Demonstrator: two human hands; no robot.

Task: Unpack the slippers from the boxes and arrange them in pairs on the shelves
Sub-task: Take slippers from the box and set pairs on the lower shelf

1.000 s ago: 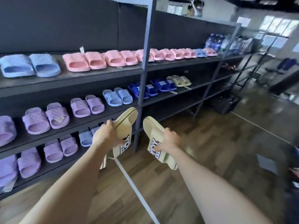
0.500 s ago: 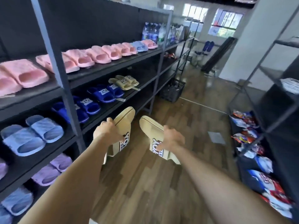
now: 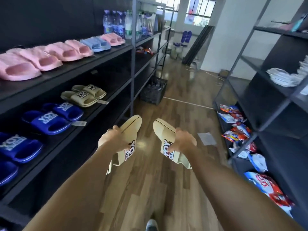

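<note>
Wood floor (image 3: 180, 114), dark shelves (image 3: 116, 95) flanking: you are clutching left cream slipper (image 3: 131, 129) in left hand (image 3: 113, 139), right cream slipper (image 3: 164, 130) in right hand (image 3: 184, 140), long axes pointing forward, far ends converging.

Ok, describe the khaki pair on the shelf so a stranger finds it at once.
On the left rack, take the middle shelf, below the pink slippers. Past the blue pairs lies the khaki pair, nearest the post. It alone there is khaki, darker than the cream slippers the left hand and right hand hold.
</note>
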